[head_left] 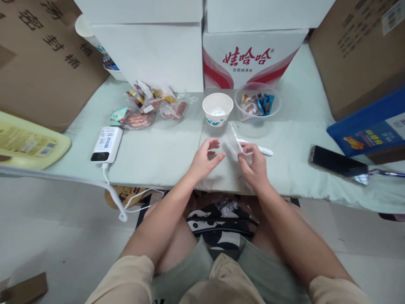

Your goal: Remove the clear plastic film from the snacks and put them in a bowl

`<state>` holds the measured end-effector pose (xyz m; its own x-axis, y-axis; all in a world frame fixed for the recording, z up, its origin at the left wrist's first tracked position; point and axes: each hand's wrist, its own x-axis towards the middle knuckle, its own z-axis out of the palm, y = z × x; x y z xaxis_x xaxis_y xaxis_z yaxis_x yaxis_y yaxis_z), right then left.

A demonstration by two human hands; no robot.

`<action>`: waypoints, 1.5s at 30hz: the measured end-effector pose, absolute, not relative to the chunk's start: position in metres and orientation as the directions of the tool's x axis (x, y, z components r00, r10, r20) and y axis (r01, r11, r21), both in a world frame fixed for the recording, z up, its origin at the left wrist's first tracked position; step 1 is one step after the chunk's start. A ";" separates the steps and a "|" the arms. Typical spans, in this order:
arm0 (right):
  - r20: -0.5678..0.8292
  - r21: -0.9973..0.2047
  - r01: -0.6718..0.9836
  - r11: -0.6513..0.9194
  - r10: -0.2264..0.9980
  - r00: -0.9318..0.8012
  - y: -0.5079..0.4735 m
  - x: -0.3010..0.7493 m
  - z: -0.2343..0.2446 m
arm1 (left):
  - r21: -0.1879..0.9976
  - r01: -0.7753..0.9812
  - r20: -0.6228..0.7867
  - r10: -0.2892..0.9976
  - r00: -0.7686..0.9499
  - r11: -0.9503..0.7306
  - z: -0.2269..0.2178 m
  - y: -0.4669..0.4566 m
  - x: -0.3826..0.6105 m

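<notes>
Plastic wrapping [234, 143] is being pinched by the right hand [255, 166], front-right of the paper cup [217, 116]; the left hand [203, 161], loosely spread, is hovering front-left of it.

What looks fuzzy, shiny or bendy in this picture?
Head view: the clear plastic wrapper in the right hand looks smeary; head view: the smartphone catches a pale reflection near one end; head view: the side cardboard boxes lean outward, probably wide-angle stretching.
</notes>
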<state>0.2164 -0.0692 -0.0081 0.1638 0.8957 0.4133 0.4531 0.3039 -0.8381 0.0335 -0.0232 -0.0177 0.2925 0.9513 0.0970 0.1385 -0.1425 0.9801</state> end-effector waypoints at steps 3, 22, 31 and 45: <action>0.372 -0.878 0.339 0.336 0.927 0.044 -0.075 0.209 -0.011 | 0.986 0.054 0.123 0.900 0.418 -0.159 -0.024 -0.025 0.041; -0.046 -0.995 -0.095 -0.027 0.980 0.194 -0.068 0.203 -0.019 | 0.947 -0.222 -0.108 0.885 0.453 0.230 -0.012 -0.022 0.044; -0.026 -0.999 0.038 -0.034 0.979 0.202 -0.049 0.209 0.006 | 0.980 -0.091 -0.116 0.883 0.456 0.176 -0.006 -0.017 0.034; 0.034 -0.264 0.943 0.203 0.979 -0.201 0.143 0.143 0.069 | 0.962 0.235 0.047 0.930 0.363 -0.141 0.016 -0.011 0.004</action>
